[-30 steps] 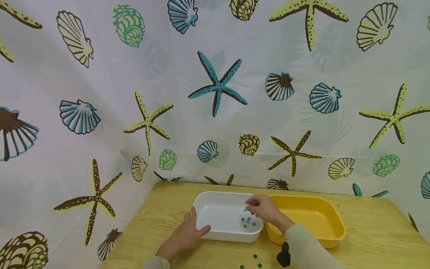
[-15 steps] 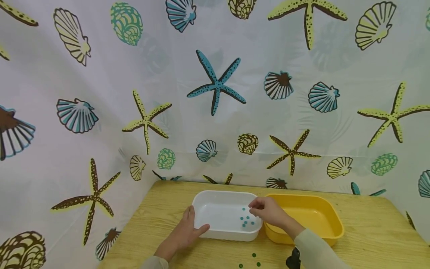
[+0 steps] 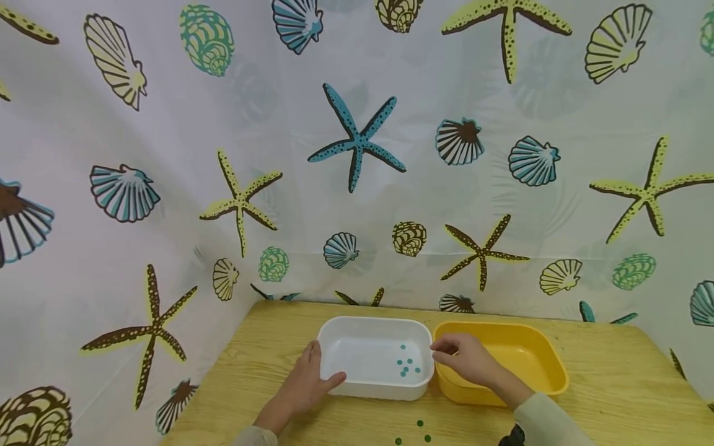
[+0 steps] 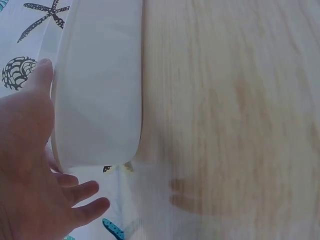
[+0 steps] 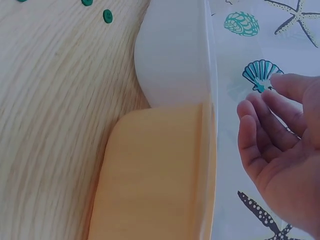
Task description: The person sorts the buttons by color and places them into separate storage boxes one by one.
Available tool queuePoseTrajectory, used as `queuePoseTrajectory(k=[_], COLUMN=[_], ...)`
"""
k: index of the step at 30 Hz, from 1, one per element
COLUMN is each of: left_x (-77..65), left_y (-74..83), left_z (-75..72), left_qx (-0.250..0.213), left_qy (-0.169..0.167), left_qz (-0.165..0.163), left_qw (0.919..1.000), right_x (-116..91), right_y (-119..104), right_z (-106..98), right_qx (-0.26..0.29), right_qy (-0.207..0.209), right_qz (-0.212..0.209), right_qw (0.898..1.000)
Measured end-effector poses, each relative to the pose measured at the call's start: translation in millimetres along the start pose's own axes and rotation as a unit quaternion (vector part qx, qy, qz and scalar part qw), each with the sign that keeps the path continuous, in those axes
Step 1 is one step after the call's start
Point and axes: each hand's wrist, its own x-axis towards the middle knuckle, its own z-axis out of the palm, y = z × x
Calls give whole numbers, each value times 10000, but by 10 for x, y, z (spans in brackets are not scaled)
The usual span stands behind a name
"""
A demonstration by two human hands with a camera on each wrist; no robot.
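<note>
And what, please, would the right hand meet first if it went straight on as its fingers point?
Probably the white bin, at its right end, though the right hand looks higher and might pass over; depth is unclear.

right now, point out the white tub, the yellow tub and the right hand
White tub (image 3: 357, 360), head view, bare inner floor.
Yellow tub (image 3: 527, 359), head view, bare inner floor.
Right hand (image 3: 467, 359), head view, middle of its back.

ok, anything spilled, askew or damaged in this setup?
Nothing looks damaged or tipped. One possible oddity: three green buttons lie loose on the table in front of the white tray, while the teal buttons lie inside it. Can't tell whether they were dropped or placed.
</note>
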Motion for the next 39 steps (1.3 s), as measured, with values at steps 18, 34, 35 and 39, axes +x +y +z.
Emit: queuePoseTrajectory(k=[18,34,35,39], left_x=[-107,-263,-268,-275], left_y=[620,947,954,982], left_z=[-111,83,95,152], left_qx=[-113,-475,-458,-471], left_qy=[-339,-1479,-1572,-2004], left_qz=[1615,2371,2384,2273], left_qw=[9862,9590,9573,9518], right_x=[-533,-917,-939,-1010], right_y=[457,791,810,894], right_z=[-442,-845,-859,-892], right_qx=[-781,-1889,-1940,-2063], right_qy=[1039,1502,1542,1644], right_qz=[245,350,356,425], right_qw=[9912,9698,9682,9636])
